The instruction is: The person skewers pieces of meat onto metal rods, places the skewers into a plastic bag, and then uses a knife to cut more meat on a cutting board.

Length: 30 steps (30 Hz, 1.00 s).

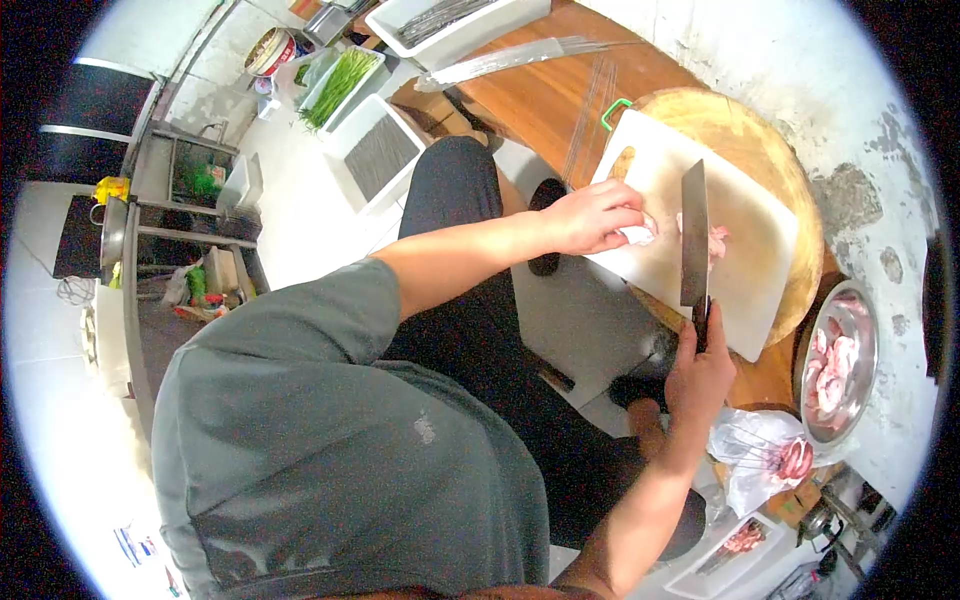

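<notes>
My right hand grips the dark handle of a cleaver, whose broad blade stands over a white cutting board. Closed fingers of my left hand hold a pale piece of meat at the near left side of the board, apart from the blade. Small pink meat bits lie beside the blade, partly hidden by it. Under the board is a round wooden block. A green handle shows at the board's far corner.
On the right stands a metal bowl of raw meat. Below it are a plastic bag and a white tray with skewered meat. Bins of thin sticks and green vegetables stand upper left. A wall borders the wooden table.
</notes>
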Tool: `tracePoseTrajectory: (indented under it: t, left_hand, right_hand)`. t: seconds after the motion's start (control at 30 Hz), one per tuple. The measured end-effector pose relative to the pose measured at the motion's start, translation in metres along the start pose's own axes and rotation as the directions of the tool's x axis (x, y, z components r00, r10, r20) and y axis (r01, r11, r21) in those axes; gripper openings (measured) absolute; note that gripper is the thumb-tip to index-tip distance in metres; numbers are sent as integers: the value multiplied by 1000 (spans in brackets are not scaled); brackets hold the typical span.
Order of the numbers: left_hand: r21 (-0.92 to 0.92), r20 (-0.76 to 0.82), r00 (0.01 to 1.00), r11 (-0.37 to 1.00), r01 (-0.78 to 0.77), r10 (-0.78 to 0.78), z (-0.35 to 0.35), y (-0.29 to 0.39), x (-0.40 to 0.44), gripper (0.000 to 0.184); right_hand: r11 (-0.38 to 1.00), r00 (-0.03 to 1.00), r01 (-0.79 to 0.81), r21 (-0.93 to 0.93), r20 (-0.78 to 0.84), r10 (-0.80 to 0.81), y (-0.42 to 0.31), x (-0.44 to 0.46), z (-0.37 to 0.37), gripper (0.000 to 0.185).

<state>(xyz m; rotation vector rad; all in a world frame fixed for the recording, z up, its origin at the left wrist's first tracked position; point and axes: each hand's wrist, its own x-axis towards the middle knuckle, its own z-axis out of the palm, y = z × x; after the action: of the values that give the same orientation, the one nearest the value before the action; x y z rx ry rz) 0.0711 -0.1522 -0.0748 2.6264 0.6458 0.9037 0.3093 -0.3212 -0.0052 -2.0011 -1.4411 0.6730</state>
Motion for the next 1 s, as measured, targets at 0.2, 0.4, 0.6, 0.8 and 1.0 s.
tracePoseTrajectory:
  t: [0.2, 0.4, 0.6, 0.8, 1.0]
  left_hand:
    - [-89, -88, 970, 972, 218, -225, 4, -1, 6, 41]
    - [-14, 18, 998, 998, 55, -55, 18, -8, 7, 50]
    - [-14, 56, 991, 993, -119, 120, -3, -1, 4, 51]
    - [-111, 235, 968, 992, -61, 86, 3, -20, 12, 55]
    - [74, 60, 998, 997, -19, 15, 16, 3, 14, 44]
  right_hand:
    - [987, 998, -68, 142, 6, 68, -4, -6, 13, 47]
    - [970, 996, -91, 227, 14, 90, 4, -15, 31, 49]
    - [937, 991, -129, 324, 14, 132, 3, -25, 35, 50]
    - [957, 991, -130, 261, -2, 135, -5, -30, 37, 47]
    - [981, 993, -94, -170, 60, 105, -37, -39, 21, 52]
